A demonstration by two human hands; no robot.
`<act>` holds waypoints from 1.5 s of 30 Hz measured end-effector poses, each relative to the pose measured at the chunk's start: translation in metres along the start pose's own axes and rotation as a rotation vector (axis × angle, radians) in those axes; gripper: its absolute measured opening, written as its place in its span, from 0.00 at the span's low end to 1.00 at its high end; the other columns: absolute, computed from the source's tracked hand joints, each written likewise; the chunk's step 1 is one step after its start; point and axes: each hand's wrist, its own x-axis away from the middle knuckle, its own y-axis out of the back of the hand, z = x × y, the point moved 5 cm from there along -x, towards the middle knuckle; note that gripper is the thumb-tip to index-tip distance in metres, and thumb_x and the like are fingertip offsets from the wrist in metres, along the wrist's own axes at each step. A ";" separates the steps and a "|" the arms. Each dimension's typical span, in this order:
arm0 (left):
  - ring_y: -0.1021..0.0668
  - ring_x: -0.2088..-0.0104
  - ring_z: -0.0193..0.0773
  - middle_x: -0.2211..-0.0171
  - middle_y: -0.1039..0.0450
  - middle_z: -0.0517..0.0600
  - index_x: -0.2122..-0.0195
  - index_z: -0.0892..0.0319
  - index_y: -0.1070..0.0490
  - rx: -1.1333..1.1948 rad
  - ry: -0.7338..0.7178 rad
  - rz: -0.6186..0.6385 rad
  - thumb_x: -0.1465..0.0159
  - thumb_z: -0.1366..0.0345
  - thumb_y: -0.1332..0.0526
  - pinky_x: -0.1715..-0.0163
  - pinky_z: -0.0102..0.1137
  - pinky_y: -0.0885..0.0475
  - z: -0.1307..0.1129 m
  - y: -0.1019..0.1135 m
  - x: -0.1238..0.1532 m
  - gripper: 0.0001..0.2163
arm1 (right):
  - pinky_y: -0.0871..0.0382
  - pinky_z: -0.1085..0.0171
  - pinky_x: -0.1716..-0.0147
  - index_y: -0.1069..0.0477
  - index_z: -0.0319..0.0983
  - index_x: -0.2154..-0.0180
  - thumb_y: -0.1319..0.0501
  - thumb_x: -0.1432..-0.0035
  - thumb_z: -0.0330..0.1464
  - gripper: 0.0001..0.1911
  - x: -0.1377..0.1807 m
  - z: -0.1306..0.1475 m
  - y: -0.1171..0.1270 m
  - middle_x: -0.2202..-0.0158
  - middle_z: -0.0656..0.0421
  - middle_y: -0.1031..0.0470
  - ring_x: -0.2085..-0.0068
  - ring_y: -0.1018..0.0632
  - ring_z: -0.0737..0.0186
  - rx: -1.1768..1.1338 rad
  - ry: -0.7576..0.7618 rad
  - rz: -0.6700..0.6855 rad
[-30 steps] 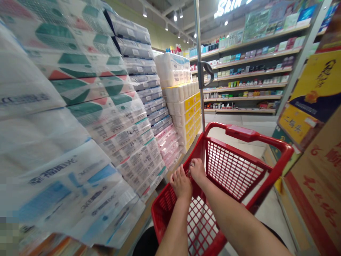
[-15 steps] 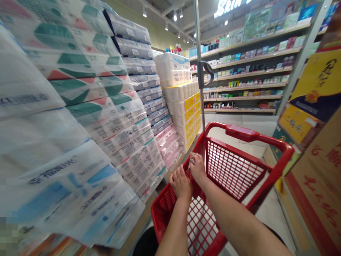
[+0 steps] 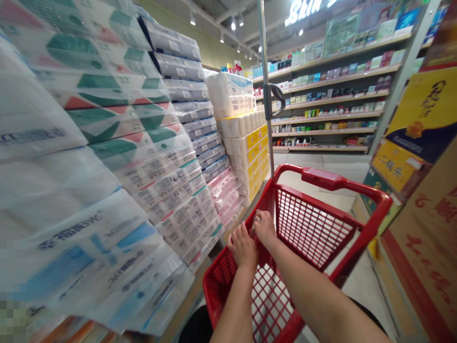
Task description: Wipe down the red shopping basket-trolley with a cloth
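Though narrow, tiled aisle [image 3: 322,196] beneath cart [image 3: 321,178]

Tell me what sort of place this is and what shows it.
Most likely a supermarket or similar shop: a red plastic mesh-sided shopping cart, tall stacks of white plastic-wrapped packs, and long pale-edged shelves of small colourful boxes and bottles.

Yellow-green wall [image 3: 210,51], pale tiled floor [image 3: 333,161], long tiered shelves [image 3: 328,100], lit ceiling spotlights [image 3: 233,25], glowing white sign [image 3: 303,11]

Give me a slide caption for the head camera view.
Left hand and right hand close together at one side of a red cart, beside stacked wrapped packs.
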 end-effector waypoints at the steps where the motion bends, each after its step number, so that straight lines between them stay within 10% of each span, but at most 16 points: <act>1: 0.31 0.47 0.44 0.47 0.30 0.55 0.40 0.59 0.37 -0.002 0.000 0.001 0.38 0.72 0.46 0.42 0.46 0.44 0.000 0.000 0.000 0.23 | 0.32 0.63 0.59 0.30 0.38 0.71 0.45 0.57 0.22 0.10 0.000 0.001 0.000 0.63 0.56 0.30 0.65 0.26 0.62 -0.005 0.017 -0.001; 45: 0.31 0.46 0.44 0.46 0.30 0.56 0.40 0.59 0.38 -0.013 0.005 0.022 0.38 0.71 0.46 0.42 0.46 0.44 -0.001 0.002 0.000 0.23 | 0.32 0.57 0.51 0.30 0.37 0.66 0.47 0.51 0.22 0.11 -0.003 0.009 0.005 0.57 0.50 0.29 0.55 0.26 0.56 -0.043 0.089 -0.015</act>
